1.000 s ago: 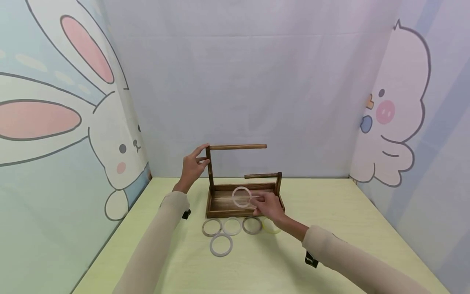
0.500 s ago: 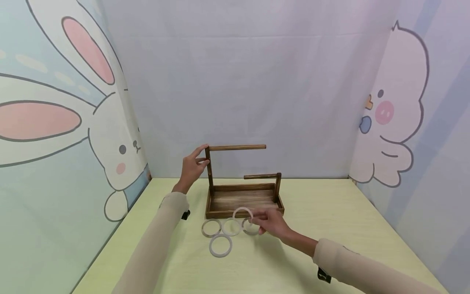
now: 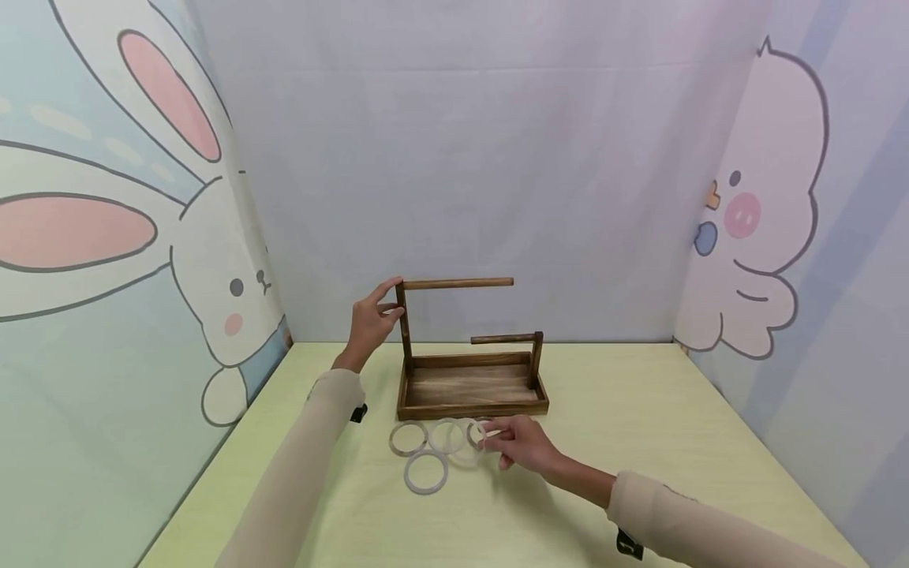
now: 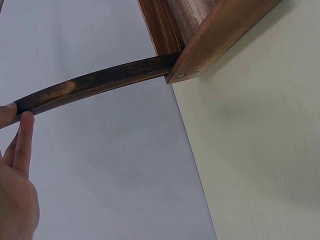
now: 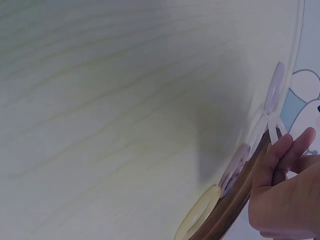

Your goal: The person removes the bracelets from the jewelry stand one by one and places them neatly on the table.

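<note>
A dark brown wooden bangle stand (image 3: 472,411) has a tray base, a tall left post (image 3: 405,335) with a long upper bar (image 3: 458,283), and a short right post with a lower bar (image 3: 506,339). My left hand (image 3: 369,323) pinches the tall post near its top; thumb and fingers lie on either side in the left wrist view. My right hand (image 3: 529,443) pinches a whitish translucent bangle (image 5: 273,130), tilted low in front of the tray. It overlaps a pale bangle (image 3: 433,422) and a brownish one (image 5: 235,167) in the head view.
Left of these lie a grey-brown bangle (image 3: 407,454) and, nearer, a lavender-grey bangle (image 3: 426,491). A yellow bangle (image 5: 200,212) shows in the right wrist view; my right hand hides it in the head view. A pale curtain (image 3: 568,197) hangs behind the table (image 3: 604,394).
My right hand has carried the whitish bangle from above the tray down and nearer, to just over the bangles on the table. My left hand stays on the post.
</note>
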`<action>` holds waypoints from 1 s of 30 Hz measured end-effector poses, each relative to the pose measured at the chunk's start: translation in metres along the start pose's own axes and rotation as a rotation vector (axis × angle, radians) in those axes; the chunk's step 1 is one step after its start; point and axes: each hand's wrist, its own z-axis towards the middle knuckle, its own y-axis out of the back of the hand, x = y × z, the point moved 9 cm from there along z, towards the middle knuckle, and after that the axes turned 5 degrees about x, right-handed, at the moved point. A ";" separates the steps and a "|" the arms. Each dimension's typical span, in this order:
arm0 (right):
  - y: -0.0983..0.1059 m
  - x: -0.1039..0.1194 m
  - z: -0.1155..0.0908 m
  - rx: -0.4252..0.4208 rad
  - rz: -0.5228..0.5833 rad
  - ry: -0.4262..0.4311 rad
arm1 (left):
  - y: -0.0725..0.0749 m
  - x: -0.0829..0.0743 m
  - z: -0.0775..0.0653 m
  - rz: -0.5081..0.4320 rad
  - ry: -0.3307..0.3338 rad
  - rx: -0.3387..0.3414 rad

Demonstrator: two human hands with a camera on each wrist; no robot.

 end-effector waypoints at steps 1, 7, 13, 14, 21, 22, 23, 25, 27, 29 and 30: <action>-0.001 -0.001 -0.001 0.005 0.004 0.000 | 0.000 0.000 0.000 0.002 0.002 0.001; -0.004 -0.007 -0.004 0.021 0.023 -0.013 | 0.001 0.000 0.000 0.005 -0.004 0.000; -0.009 -0.010 -0.006 0.041 0.035 -0.018 | 0.002 0.000 0.000 0.005 -0.031 -0.004; -0.009 -0.011 -0.006 0.043 0.032 -0.022 | 0.002 0.000 0.000 0.004 -0.034 -0.003; -0.011 -0.018 -0.006 0.064 0.020 -0.047 | 0.001 -0.001 0.001 0.013 -0.042 0.003; -0.011 -0.018 -0.006 0.065 0.017 -0.048 | 0.001 -0.001 0.001 0.015 -0.046 0.003; -0.011 -0.018 -0.006 0.065 0.010 -0.047 | 0.001 -0.001 0.001 0.017 -0.049 0.003; -0.010 -0.018 -0.006 0.061 -0.005 -0.051 | 0.001 -0.001 0.001 0.015 -0.052 0.003; -0.009 -0.019 -0.007 0.057 -0.022 -0.063 | 0.001 0.000 0.001 0.011 -0.047 0.003; -0.008 -0.020 -0.008 0.056 -0.040 -0.075 | 0.000 0.001 0.001 0.013 -0.047 0.004; -0.008 -0.021 -0.008 0.057 -0.046 -0.083 | 0.000 0.001 0.001 0.012 -0.045 0.004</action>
